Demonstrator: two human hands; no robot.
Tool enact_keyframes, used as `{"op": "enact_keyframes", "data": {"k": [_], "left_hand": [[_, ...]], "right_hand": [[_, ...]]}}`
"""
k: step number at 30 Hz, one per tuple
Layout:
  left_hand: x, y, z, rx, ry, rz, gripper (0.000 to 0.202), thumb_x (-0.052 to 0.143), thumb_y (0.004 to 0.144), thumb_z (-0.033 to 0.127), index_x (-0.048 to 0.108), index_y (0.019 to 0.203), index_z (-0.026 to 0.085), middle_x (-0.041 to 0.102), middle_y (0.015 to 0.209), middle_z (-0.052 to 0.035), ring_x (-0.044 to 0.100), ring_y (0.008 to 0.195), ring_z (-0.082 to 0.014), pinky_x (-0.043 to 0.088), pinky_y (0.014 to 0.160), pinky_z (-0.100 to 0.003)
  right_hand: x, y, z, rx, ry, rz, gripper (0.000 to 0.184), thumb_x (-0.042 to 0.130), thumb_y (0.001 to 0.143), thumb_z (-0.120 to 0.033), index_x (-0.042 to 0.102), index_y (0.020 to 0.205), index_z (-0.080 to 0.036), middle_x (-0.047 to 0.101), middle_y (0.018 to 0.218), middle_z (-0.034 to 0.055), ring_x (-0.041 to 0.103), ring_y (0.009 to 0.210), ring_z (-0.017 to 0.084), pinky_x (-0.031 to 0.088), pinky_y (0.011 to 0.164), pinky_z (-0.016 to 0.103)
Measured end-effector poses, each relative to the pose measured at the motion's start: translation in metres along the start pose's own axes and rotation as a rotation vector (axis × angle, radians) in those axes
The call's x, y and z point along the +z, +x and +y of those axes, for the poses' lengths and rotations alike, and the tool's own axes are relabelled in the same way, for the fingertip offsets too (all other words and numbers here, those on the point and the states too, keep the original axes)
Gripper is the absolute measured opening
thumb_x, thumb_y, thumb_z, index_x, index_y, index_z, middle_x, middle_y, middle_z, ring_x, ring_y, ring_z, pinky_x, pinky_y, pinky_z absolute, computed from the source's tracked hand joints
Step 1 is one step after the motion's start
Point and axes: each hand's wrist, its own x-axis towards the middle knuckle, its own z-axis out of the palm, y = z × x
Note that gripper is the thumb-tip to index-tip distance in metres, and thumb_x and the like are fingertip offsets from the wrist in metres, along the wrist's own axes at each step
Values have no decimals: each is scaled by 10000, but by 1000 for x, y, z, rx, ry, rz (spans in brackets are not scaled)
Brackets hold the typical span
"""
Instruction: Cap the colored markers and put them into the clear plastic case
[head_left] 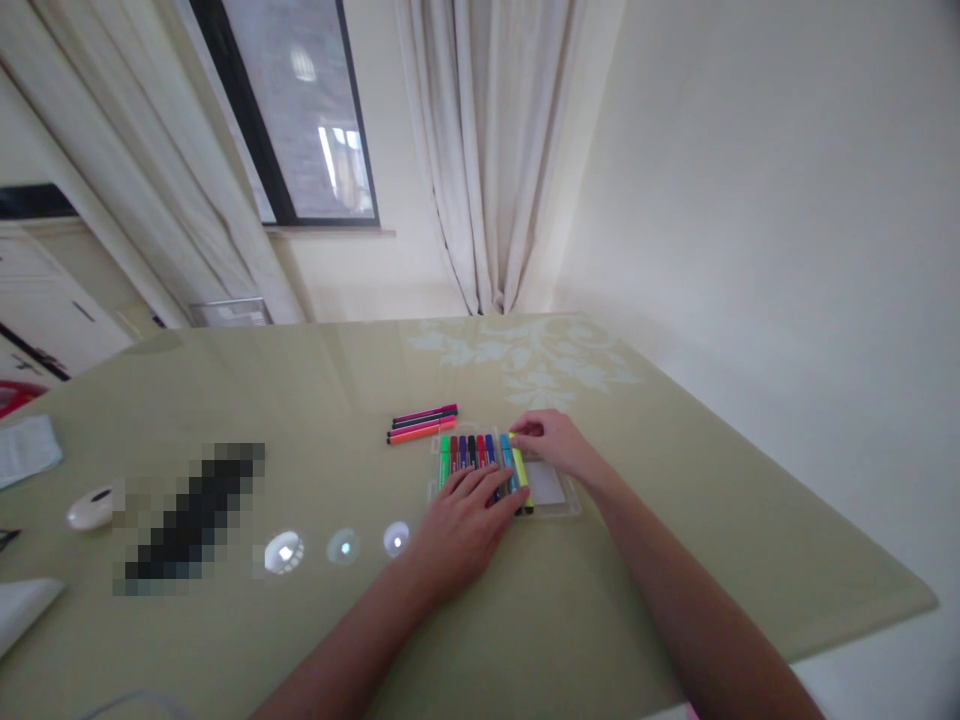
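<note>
A clear plastic case (574, 505) lies on the table with a row of felt-tip markers (463, 448) in it, from green through brown, purple, black and red to blue. My left hand (469, 515) rests flat across the markers, fingers stretched out, its thumb by the lower end of the yellow marker. At the right end of the row, my right hand (551, 440) pinches the cap end of the yellow marker (519, 466), which is slightly tilted beside a light blue marker (505, 447). The lower parts of most markers are hidden under my left hand.
Several loose markers (424, 424), pink, dark and orange, lie just behind the case's left side. Farther left are a white computer mouse (91, 508), a blurred-out dark object (195, 515) and a white cloth (30, 448). A wall (787, 250) borders the table's right side.
</note>
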Motion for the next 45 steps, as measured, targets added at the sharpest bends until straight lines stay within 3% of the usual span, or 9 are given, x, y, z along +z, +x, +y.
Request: {"op": "enact_keyframes", "data": {"k": [11, 15, 18, 24, 28, 31, 37, 41, 45], "left_hand": [[-6, 1, -6, -21, -101, 54, 416, 498, 1044, 336, 547, 1456, 300, 618, 1448, -72, 560, 1329, -245, 432, 1137, -462], [-14, -3, -42, -338, -22, 224, 373, 394, 1065, 266, 640, 1345, 250, 681, 1340, -82, 611, 1222, -248, 475, 1069, -449], [-19, -8, -69, -560, 194, 188, 414, 399, 1018, 158, 640, 1348, 228, 677, 1338, -109, 599, 1201, -303, 490, 998, -475], [-25, -15, -85, -695, 345, 50, 325, 418, 1041, 275, 685, 1211, 202, 675, 1237, -134, 590, 1121, -327, 492, 912, -461], [-26, -18, -87, -744, 397, 35, 330, 374, 1032, 219, 679, 1130, 142, 664, 1143, -166, 581, 1092, -343, 480, 888, -469], [-26, -16, -85, -759, 304, 116, 345, 325, 1040, 208, 654, 1116, 137, 673, 1082, -160, 594, 1056, -332, 472, 885, -461], [-20, 2, -46, -678, -392, 329, 391, 274, 1082, 375, 600, 941, 212, 651, 810, -31, 610, 747, -215, 474, 700, -327], [-17, 7, -18, -590, -581, 340, 365, 325, 1078, 411, 615, 979, 211, 683, 880, -35, 621, 790, -208, 480, 727, -321], [-15, 5, -10, -509, -606, 310, 306, 384, 1077, 378, 635, 1143, 215, 712, 1061, -56, 649, 942, -214, 509, 833, -341]], "right_hand": [[-4, -3, -9, -27, -187, 15, 190, 758, 802, -293, 801, 944, -174, 755, 821, 49, 635, 719, 170, 469, 680, 278], [-5, -4, -10, -55, -176, 71, 190, 696, 863, -326, 798, 932, -182, 754, 812, 51, 640, 734, 180, 479, 724, 298], [-4, -4, -13, -62, -156, 90, 180, 682, 874, -320, 797, 924, -191, 766, 839, 53, 644, 743, 183, 479, 736, 302], [-5, -5, -18, -44, -125, 128, 171, 669, 878, -311, 792, 906, -196, 782, 868, 53, 649, 751, 188, 470, 740, 309], [-7, -6, -20, -38, -105, 140, 175, 667, 878, -319, 791, 902, -198, 782, 867, 51, 647, 752, 189, 466, 736, 312], [-5, -6, -23, -57, -68, 156, 184, 663, 885, -331, 785, 898, -194, 775, 853, 48, 637, 735, 183, 464, 727, 311], [10, -11, -35, -142, 269, 47, 295, 682, 905, -452, 763, 1011, -189, 769, 891, 48, 665, 764, 177, 508, 720, 300], [16, -18, -49, -153, 511, -68, 343, 763, 849, -499, 757, 982, -183, 768, 894, 51, 682, 773, 173, 521, 709, 290], [15, -19, -55, -116, 633, -21, 330, 819, 795, -475, 772, 963, -195, 771, 885, 44, 685, 797, 172, 515, 713, 286]]}}
